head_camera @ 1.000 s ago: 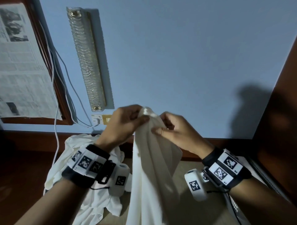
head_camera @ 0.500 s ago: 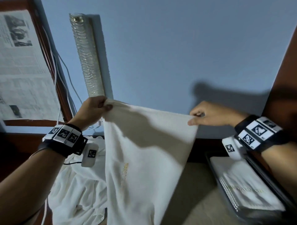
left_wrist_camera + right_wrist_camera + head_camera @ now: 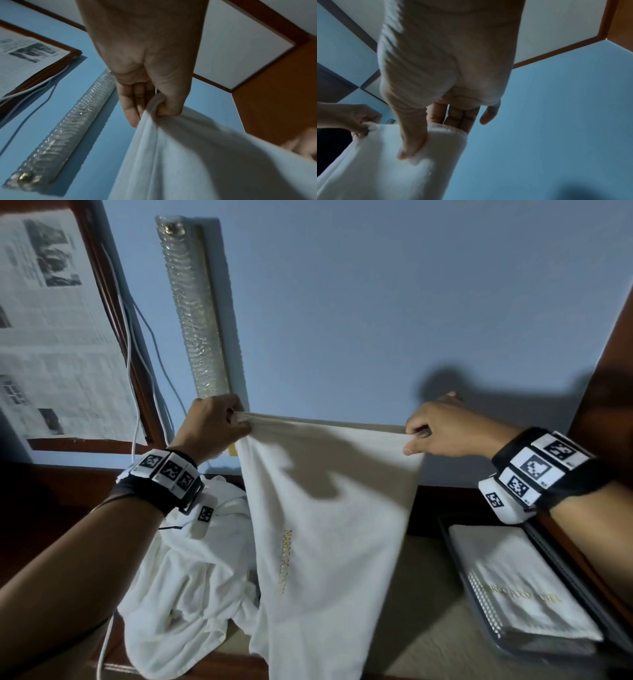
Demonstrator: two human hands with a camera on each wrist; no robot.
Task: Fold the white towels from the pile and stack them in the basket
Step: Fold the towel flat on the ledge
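Note:
A white towel (image 3: 329,525) with gold lettering hangs spread out in front of the blue wall. My left hand (image 3: 219,426) pinches its top left corner, and the left wrist view shows thumb and fingers closed on the bunched cloth (image 3: 154,108). My right hand (image 3: 435,429) pinches the top right corner, thumb pressed on the towel's edge (image 3: 436,135). A pile of crumpled white towels (image 3: 185,583) lies below my left wrist. The dark basket (image 3: 582,587) at the lower right holds a folded white towel (image 3: 520,587) with gold lettering.
A long glass wall lamp (image 3: 193,302) hangs upright behind my left hand. A framed newspaper print (image 3: 51,330) and white cables (image 3: 137,344) are on the wall at the left. Dark wood panelling (image 3: 613,364) borders the right side. A beige surface (image 3: 424,611) lies under the towel.
My hands moved apart from a bunched grip at the centre, spreading the towel's top edge wide. The view dropped slightly, showing more of the basket.

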